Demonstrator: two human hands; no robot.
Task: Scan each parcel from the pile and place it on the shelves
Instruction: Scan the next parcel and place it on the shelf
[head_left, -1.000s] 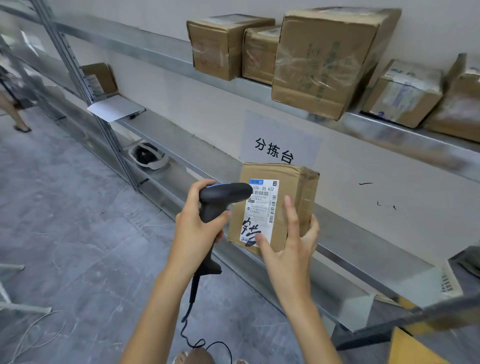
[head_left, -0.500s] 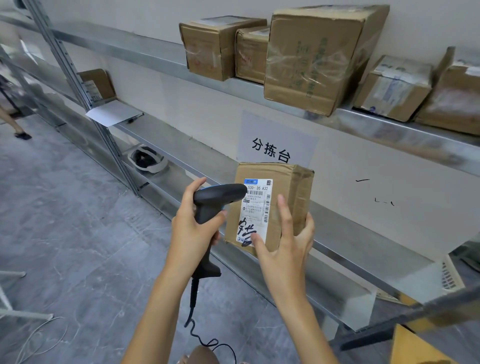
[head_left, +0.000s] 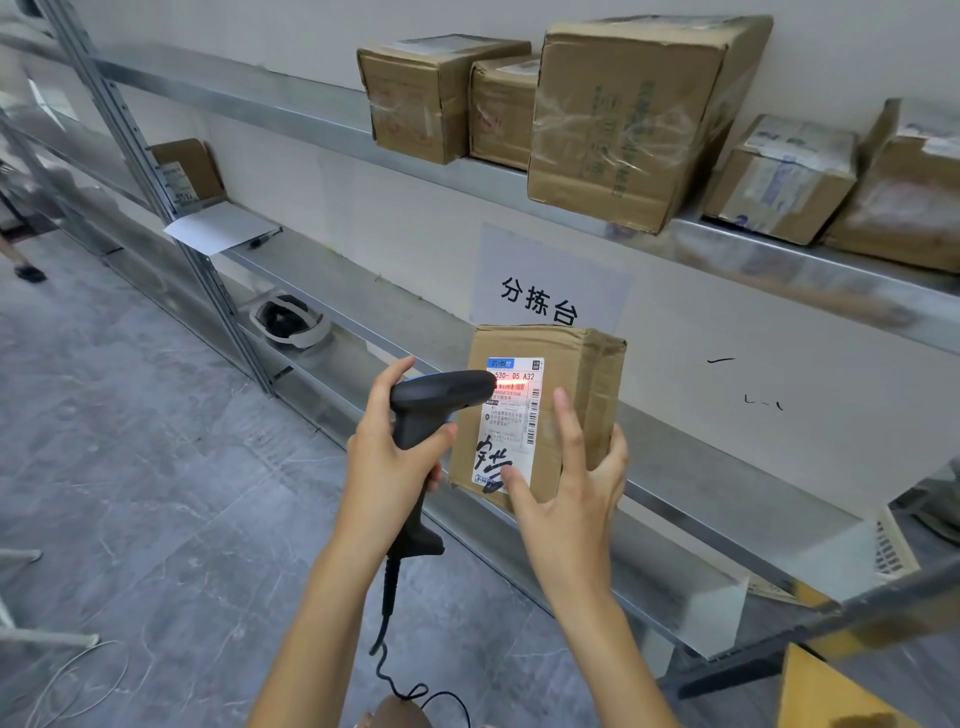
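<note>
Change: a red scan line now glows on the label (head_left: 511, 421); parcel and hands unmoved.
Left hand (head_left: 387, 462): fingers wrapped round the scanner (head_left: 431, 410).
Right hand (head_left: 566, 493): thumb and spread fingers clasp the parcel (head_left: 576, 384), upright before the middle shelf (head_left: 727, 467).
Writing: "530- D5 A32"; wall sign (head_left: 545, 291) "分拣台".

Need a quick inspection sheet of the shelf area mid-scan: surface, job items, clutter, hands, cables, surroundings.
Surface: metal middle shelf, parcel stands on it.
Job's things: parcel, label facing the camera, red scan line on its barcode; scanner.
Clutter: paper sheet, helmet, five boxes on upper shelf.
Grippers: left hand grips scanner; right hand holds parcel.
Cables: coiled scanner cable; thin white cable on the floor, lower left.
Surroundings: wall sign, grey floor.
</note>
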